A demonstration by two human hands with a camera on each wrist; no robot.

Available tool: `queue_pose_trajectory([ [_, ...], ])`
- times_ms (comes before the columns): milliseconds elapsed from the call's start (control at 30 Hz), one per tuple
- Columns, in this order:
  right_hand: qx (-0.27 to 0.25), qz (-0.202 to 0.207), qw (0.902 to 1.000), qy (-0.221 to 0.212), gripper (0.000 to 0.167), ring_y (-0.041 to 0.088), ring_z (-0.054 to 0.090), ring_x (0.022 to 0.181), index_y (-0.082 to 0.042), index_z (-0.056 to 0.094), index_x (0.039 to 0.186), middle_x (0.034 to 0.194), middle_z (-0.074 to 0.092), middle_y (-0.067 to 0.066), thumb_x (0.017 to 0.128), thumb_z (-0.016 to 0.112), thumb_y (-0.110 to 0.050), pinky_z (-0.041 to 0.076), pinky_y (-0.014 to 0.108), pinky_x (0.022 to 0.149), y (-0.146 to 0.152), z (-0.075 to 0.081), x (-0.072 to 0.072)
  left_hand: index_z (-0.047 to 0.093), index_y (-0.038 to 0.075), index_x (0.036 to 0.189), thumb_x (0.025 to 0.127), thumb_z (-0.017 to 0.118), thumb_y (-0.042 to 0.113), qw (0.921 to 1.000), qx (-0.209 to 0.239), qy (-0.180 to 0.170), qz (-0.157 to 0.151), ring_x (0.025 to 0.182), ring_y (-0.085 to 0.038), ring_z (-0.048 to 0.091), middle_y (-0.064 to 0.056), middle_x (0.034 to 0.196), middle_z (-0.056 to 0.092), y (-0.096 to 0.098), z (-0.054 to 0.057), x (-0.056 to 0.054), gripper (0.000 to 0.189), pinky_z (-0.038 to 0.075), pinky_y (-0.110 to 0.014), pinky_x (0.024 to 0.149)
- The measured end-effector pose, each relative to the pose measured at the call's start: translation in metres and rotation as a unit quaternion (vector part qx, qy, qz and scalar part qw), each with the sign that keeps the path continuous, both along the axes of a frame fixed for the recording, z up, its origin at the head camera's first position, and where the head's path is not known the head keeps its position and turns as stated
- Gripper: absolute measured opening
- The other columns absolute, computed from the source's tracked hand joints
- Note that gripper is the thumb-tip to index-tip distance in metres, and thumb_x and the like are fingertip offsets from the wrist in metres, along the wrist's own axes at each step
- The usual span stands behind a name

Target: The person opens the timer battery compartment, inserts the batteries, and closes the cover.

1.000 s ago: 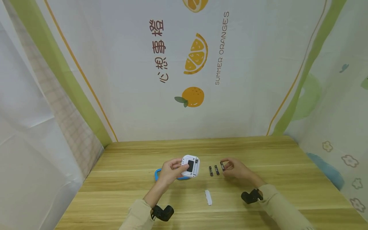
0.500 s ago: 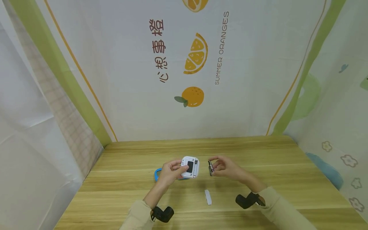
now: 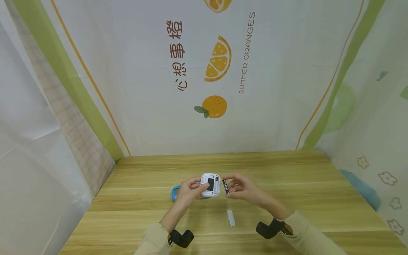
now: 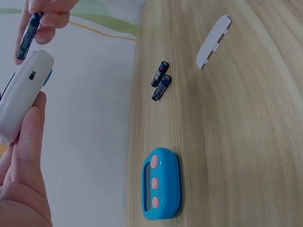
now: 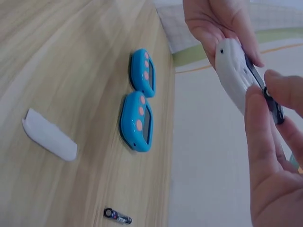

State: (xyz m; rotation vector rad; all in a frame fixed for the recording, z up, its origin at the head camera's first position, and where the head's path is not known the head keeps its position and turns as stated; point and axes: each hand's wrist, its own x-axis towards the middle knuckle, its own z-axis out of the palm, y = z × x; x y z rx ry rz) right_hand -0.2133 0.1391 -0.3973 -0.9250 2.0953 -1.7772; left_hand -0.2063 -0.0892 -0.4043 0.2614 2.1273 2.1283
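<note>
White gadget (image 3: 211, 185): left hand (image 3: 188, 192) grips; right (image 3: 244, 190) pinches battery (image 3: 226, 186); loose batteries (image 4: 161, 88): wrist views only.

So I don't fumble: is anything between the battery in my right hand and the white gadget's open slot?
Nothing visible: the battery is just beside the gadget, its slot uncovered, the white cover lying on the table.

Barely a sliver is left between white device (image 3: 211, 184) and battery (image 3: 226, 186); below, open bench (image 3: 236, 242) is interrupted by white strip (image 3: 231, 218).
</note>
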Motion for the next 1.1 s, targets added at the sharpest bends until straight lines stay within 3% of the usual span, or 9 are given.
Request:
queue_pose_trajectory([
  [233, 0.011, -0.011, 0.9998, 0.008, 0.049, 0.014, 0.06, 0.073, 0.008, 0.043, 0.121, 0.09, 0.054, 0.02, 0.078, 0.065, 0.002, 0.053, 0.025, 0.064, -0.009, -0.003, 0.002, 0.049, -0.015, 0.111, 0.082, 0.061, 0.005, 1.0, -0.007, 0.005, -0.004, 0.076, -0.022, 0.064, -0.022, 0.091, 0.063, 0.004, 0.02, 0.015, 0.037, 0.053, -0.036, 0.069],
  [567, 0.028, -0.005, 0.9995, 0.015, 0.047, 0.015, 0.06, 0.071, 0.009, 0.043, 0.119, 0.087, 0.056, 0.018, 0.078, 0.064, 0.003, 0.053, 0.024, 0.063, -0.016, -0.002, 0.003, 0.049, -0.011, 0.115, 0.082, 0.063, 0.013, 0.9999, -0.012, 0.003, -0.01, 0.074, -0.02, 0.064, -0.018, 0.091, 0.064, 0.002, -0.005, 0.004, 0.043, 0.052, -0.041, 0.071],
  [767, 0.041, -0.026, 0.9987, 0.019, 0.048, 0.014, 0.06, 0.068, 0.008, 0.043, 0.117, 0.083, 0.057, 0.015, 0.075, 0.066, 0.003, 0.053, 0.024, 0.061, -0.018, -0.003, 0.005, 0.05, -0.01, 0.115, 0.081, 0.065, 0.017, 0.9998, -0.015, 0.008, -0.01, 0.075, -0.019, 0.064, -0.016, 0.091, 0.064, 0.002, -0.007, 0.003, 0.046, 0.05, -0.045, 0.074],
  [1100, 0.079, -0.068, 0.9932, 0.052, 0.044, 0.013, 0.059, 0.062, 0.006, 0.046, 0.111, 0.077, 0.058, 0.009, 0.074, 0.068, 0.002, 0.052, 0.022, 0.056, -0.021, -0.006, 0.006, 0.052, -0.01, 0.112, 0.08, 0.066, 0.016, 0.9998, -0.018, 0.009, -0.005, 0.075, -0.017, 0.063, -0.014, 0.088, 0.064, 0.006, -0.008, 0.004, 0.044, 0.052, -0.04, 0.07],
])
